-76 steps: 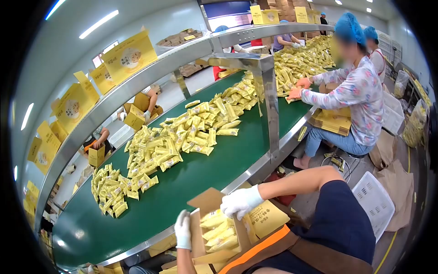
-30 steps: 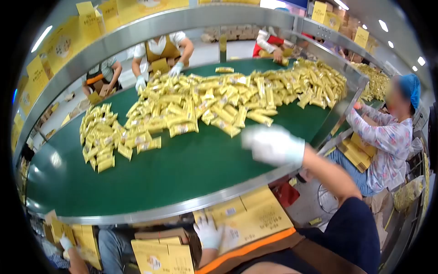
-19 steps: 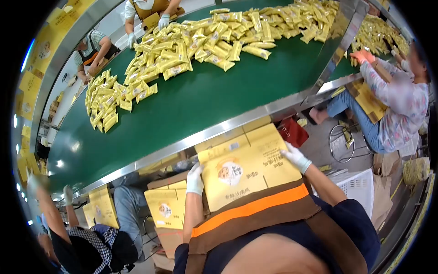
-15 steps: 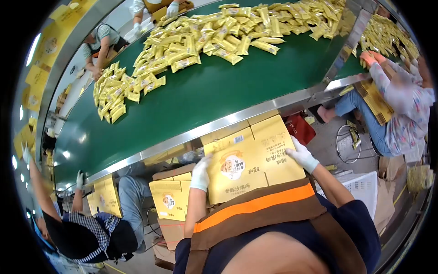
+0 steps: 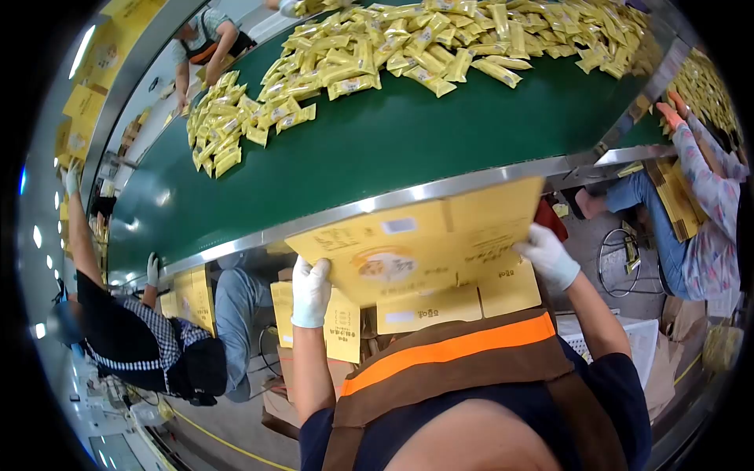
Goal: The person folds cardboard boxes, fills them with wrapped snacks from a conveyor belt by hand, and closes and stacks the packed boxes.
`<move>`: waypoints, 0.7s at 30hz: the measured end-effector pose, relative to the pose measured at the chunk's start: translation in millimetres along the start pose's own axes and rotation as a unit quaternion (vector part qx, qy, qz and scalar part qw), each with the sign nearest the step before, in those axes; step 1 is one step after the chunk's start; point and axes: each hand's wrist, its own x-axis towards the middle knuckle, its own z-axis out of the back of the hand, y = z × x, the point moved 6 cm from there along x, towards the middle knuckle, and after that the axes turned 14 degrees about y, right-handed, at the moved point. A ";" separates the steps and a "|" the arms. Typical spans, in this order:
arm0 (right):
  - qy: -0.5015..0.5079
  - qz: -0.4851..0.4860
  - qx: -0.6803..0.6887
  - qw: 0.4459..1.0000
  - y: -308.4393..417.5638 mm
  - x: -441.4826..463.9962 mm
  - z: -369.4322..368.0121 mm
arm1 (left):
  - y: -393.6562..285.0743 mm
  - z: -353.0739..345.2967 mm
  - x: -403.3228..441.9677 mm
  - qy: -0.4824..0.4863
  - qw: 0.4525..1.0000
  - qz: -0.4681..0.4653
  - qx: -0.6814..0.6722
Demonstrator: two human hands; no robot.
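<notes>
A flat yellow cardboard carton (image 5: 471, 235) with a cartoon print is raised and tilted in front of me, its far edge over the conveyor's metal rim. My left hand (image 5: 312, 292), in a white glove, is closed on its left side, thumb against the printed face. At the right edge, my gloved right hand (image 5: 550, 255) grips the same carton, its fingers partly hidden behind it. Below it, another yellow carton (image 5: 428, 310) lies near my lap, against the brown and orange apron (image 5: 452, 353).
The green conveyor (image 5: 377, 141) carries a heap of yellow packets (image 5: 424, 51). A person in checked cloth (image 5: 169, 337) sits at left, and one in a floral sleeve (image 5: 711, 180) at right. A metal stool (image 5: 620, 263) and a white crate (image 5: 636, 345) stand at my right.
Both hands have lifted and tilted the carton toward the conveyor, uncovering another carton beneath. The camera view has shifted. The person at left has moved an arm along the upper shelf.
</notes>
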 end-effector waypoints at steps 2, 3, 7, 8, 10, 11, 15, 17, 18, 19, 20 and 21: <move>-0.221 0.102 -0.244 0.939 59.5 -8.1 27.7 | -24.6 -34.8 8.6 0.030 0.998 0.025 0.050; -0.318 0.164 -0.264 0.896 98.9 -18.8 33.1 | -29.2 -43.5 14.5 0.035 0.994 0.054 0.092; -0.248 0.236 -0.643 0.685 173.9 -11.5 2.6 | 13.9 -38.3 27.0 0.028 0.992 0.080 0.090; -0.199 0.182 -0.662 0.699 154.7 6.3 0.3 | 16.9 -42.6 32.5 0.017 0.994 0.057 0.088; -0.219 0.201 -0.664 0.686 154.9 4.7 3.3 | 18.5 -44.1 39.8 0.006 0.995 0.067 0.079; -0.216 0.211 -0.668 0.680 156.7 2.2 1.4 | 19.9 -44.3 38.5 -0.009 0.995 0.071 0.073; -0.250 0.252 -0.683 0.639 164.9 -12.7 -7.8 | 14.6 -47.2 38.7 -0.014 0.991 0.059 0.115; -0.264 0.259 -0.674 0.639 161.4 -11.0 -8.3 | 13.7 -50.1 40.1 -0.009 0.993 0.046 0.104; -0.267 0.275 -0.677 0.628 173.8 -11.5 -11.9 | 15.5 -49.1 41.0 -0.007 0.994 0.039 0.099; -0.243 0.261 -0.662 0.659 173.5 -7.1 -10.1 | 17.6 -48.5 42.2 -0.004 0.995 0.032 0.094; -0.219 0.246 -0.646 0.689 170.9 -3.6 -7.7 | 20.7 -48.2 44.4 0.009 0.997 0.014 0.073; -0.195 0.230 -0.629 0.717 167.5 1.0 -6.3 | 16.9 -53.3 42.6 0.011 0.997 0.019 0.075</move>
